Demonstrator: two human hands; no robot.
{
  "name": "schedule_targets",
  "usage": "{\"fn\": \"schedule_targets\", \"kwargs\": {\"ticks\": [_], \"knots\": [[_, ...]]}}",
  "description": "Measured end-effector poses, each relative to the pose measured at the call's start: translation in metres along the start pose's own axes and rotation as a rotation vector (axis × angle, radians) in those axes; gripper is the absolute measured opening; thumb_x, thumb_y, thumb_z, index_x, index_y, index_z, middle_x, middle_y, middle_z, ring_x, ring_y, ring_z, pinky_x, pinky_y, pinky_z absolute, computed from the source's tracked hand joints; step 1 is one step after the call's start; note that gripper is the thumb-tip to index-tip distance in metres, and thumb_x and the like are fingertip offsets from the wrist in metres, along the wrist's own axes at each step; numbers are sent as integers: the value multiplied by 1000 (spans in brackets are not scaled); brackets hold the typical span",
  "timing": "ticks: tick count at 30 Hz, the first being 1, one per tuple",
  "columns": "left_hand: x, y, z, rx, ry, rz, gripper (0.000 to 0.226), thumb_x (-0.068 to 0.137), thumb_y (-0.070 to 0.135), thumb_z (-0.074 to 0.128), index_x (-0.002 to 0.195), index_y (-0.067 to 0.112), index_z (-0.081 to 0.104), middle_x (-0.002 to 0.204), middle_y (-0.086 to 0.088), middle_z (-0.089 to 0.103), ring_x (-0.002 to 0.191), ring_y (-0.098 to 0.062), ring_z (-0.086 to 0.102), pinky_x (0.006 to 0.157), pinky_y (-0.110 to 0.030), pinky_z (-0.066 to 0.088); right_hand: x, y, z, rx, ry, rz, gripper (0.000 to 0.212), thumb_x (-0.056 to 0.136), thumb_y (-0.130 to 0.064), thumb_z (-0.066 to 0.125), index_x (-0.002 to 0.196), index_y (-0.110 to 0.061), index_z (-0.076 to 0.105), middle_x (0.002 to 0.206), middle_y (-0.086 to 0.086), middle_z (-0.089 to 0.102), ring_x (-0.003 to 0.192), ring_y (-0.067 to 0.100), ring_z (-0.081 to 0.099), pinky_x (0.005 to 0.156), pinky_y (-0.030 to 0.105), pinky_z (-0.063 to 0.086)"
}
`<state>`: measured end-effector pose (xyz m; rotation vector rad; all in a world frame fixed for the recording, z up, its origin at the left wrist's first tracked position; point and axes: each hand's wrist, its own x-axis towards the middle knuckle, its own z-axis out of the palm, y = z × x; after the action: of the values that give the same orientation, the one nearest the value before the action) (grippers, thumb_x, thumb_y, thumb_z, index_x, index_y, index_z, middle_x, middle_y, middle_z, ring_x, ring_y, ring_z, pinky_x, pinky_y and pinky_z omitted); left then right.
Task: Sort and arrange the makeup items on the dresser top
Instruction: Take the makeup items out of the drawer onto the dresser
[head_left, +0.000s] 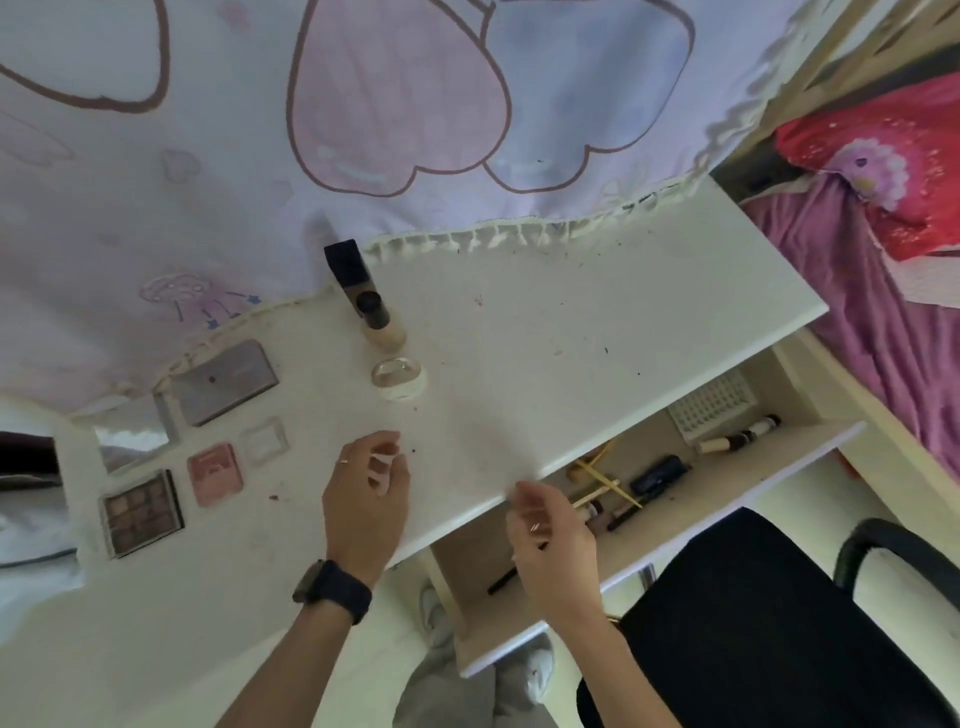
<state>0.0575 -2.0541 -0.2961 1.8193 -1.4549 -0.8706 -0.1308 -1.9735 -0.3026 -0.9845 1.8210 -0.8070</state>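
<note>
On the white dresser top (545, 332) a foundation bottle with a black cap (382, 325) stands in front of a taller black-capped bottle (345, 265). A clear round jar (399, 378) sits just nearer. Along the left lie a grey palette (226, 382), a small mirror (135, 434), a clear square case (265, 441), a pink compact (215, 473) and an open eyeshadow palette (140, 512). My left hand (363, 499) hovers over the top, its fingers curled round a small white item (382, 470). My right hand (550, 545) hangs loosely curled above the open drawer (675, 499), holding nothing I can see.
The drawer holds brushes, lipsticks, a black case (657, 475), a dark pencil (501, 582) and a white grid tray (711, 402). A black chair (753, 623) stands at the lower right, a bed with pink covers (883, 312) beyond it. A printed curtain (363, 130) hangs behind the dresser.
</note>
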Motion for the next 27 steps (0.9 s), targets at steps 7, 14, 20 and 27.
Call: {"fn": "schedule_targets", "kwargs": {"ticks": [7, 14, 20, 27], "knots": [[-101, -7, 72, 161, -384, 63, 24, 93, 21, 63, 114, 32, 64, 103, 9, 62, 87, -2, 58, 71, -13, 46, -61, 93, -48, -664, 168, -242, 16, 88, -15, 73, 103, -19, 75, 115, -5, 71, 126, 27, 59, 103, 49, 46], [-99, -17, 142, 655, -713, -14, 51, 93, 29, 59, 138, 14, 40, 134, -13, 48, 120, -33, 49, 95, -39, 44, -38, 108, -68, -863, 34, -285, 36, 101, -37, 41, 104, -29, 76, 119, -11, 70, 130, 15, 55, 123, 58, 15], [-81, -26, 174, 898, -698, 104, 41, 102, 25, 48, 138, 7, 37, 133, -16, 47, 115, -36, 54, 83, -45, 51, 35, 88, -79, -1022, -296, -83, 40, 96, -41, 46, 133, -27, 56, 131, 0, 61, 119, 26, 58, 113, 43, 29], [-84, -40, 172, 892, -689, 64, 29, 100, 5, 32, 125, 0, 47, 122, -21, 59, 109, -42, 61, 79, -46, 50, 91, 89, -61, -1252, -468, -212, 56, 90, -33, 72, 138, -14, 50, 151, 5, 43, 135, 33, 39, 101, 43, 47]]}}
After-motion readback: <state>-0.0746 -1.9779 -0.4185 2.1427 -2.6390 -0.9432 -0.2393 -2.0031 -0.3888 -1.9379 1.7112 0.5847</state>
